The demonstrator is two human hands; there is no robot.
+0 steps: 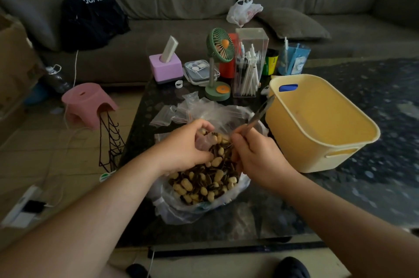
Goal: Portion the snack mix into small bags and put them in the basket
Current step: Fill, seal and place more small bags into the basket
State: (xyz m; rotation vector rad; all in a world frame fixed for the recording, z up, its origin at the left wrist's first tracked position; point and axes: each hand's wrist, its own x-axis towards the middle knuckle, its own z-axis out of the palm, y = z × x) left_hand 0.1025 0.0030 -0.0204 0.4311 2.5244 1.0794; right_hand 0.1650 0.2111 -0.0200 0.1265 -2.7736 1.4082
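From the head view, a large clear bag (199,205) of snack mix (208,178), peanuts and striped seeds, lay open near the front edge of the dark table (260,216). The left hand (183,148) curled its fingers around a small bag (205,141) held at the top of the mix. The right hand (256,155) gripped the handle of a metal spoon (260,111), its handle slanting up toward the yellow basket (317,123), which stood toward the table's right edge. Spare small bags (167,114) lay behind the large bag. A green desk fan (218,62) and a purple tissue box (165,68) stood by the far edge.
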